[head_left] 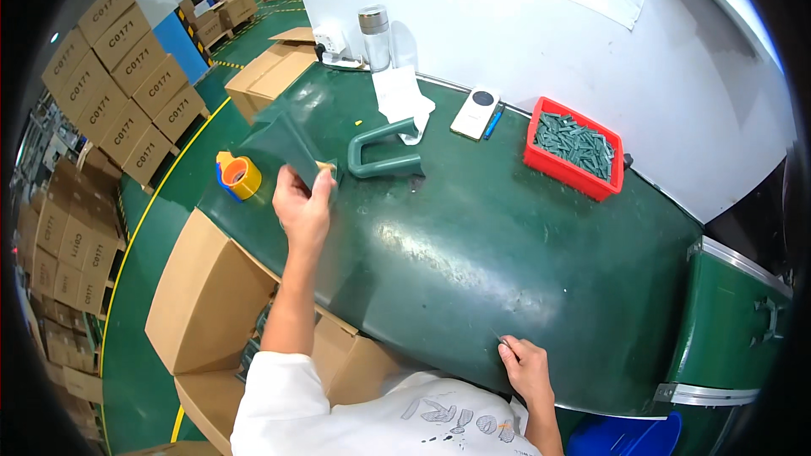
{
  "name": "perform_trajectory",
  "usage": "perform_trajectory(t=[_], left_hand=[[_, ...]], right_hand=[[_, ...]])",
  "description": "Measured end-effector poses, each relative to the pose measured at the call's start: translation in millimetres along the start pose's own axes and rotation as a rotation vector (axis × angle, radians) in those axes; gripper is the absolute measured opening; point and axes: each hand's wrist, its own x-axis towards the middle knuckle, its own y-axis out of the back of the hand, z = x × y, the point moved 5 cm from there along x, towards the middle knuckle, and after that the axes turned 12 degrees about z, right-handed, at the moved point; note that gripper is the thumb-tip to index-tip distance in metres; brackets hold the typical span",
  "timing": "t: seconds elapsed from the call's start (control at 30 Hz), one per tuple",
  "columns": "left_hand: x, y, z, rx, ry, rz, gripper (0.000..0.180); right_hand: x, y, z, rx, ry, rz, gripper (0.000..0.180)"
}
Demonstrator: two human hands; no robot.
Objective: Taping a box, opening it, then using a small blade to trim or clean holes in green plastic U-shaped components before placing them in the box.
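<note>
My left hand (304, 209) is closed on a dark green plastic part (294, 142), raised over the left end of the table and blurred along its edges. Right of it lies a green U-shaped plastic part (361, 154), its two arms pointing right. Near the table's front edge, my right hand (525, 365) pinches a thin, pointed tool (497, 334); most of it is hidden by the fingers, so its kind cannot be made out. Below my left forearm an open cardboard box (203, 295) holds dark green parts, partly covered by the arm.
On the green table (473, 245) stand a red bin (564, 180) of small green pieces, a clear bottle (375, 38), papers (399, 95), a white phone-like device (475, 113) and a blue pen (494, 122). A yellow tape roll (242, 177) sits at the left edge. Stacked cartons (118, 67) stand beyond.
</note>
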Motion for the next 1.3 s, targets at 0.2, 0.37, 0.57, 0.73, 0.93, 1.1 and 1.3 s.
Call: perform_trajectory(t=[0.2, 0.37, 0.57, 0.73, 0.93, 1.1, 1.3], left_hand=[[-116.4, -19.6, -29.6, -0.640, 0.831, -0.278, 0.028], [-148.8, -33.8, -7.7, 0.900, -0.281, -0.214, 0.040], [-188.9, -81.7, 5.1, 0.858, -0.198, -0.460, 0.042], [-210.0, -71.2, -11.4, 0.779, -0.221, -0.540, 0.043], [-195.4, -105.3, 55.3, -0.813, 1.061, -0.288, 0.044], [-226.0, -119.1, 71.4, -0.909, 1.219, -0.277, 0.042], [-249.3, -119.5, 62.7, -0.784, 1.123, -0.409, 0.027]], right_hand=[[20.0, 7.8, 22.6, 0.178, -0.036, -0.073, 0.019], [23.7, 26.9, 44.9, 0.256, -0.163, -0.034, 0.023], [19.6, 41.0, 61.6, 0.223, -0.215, 0.015, 0.025], [17.1, 60.6, 50.8, 0.215, -0.214, 0.071, 0.025], [34.7, 60.4, 37.5, 0.755, -0.458, 0.036, 0.029], [41.3, 40.2, 16.9, 0.933, -0.327, 0.029, 0.049], [37.8, 26.9, 21.0, 0.983, -0.330, -0.032, 0.050]])
